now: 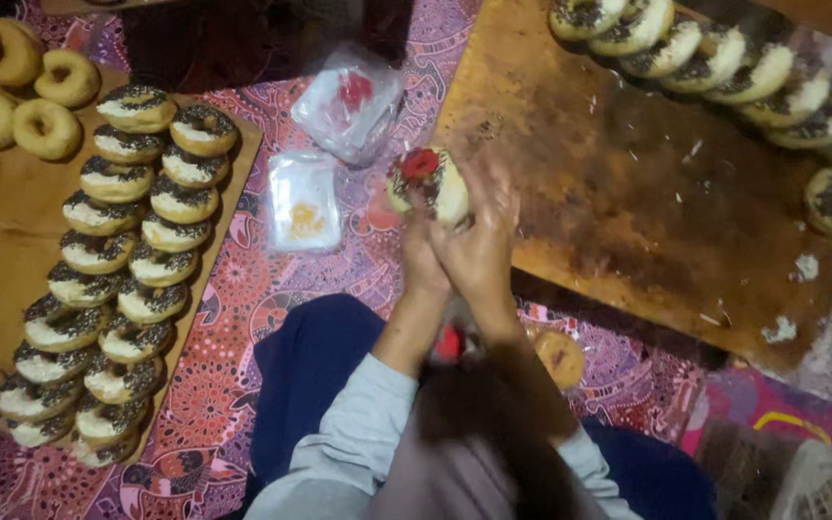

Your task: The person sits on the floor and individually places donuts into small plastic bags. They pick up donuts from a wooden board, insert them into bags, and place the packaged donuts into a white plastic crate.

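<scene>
Both hands grip one donut [428, 185]: my left hand [423, 265] and right hand [479, 246] pinch it above the cloth [243, 299], between two boards. Risk: excess squeeze smears the topping, or the red piece on top slides off.

A frosted donut with a red piece on top, raised between our hands

We hold the donut [428, 186] up over the patterned cloth, tilted on edge with its topped face toward us. It is round and pale-sided, with white icing, dark sprinkles and a red piece near its upper rim; the blur hides finer detail.
</scene>
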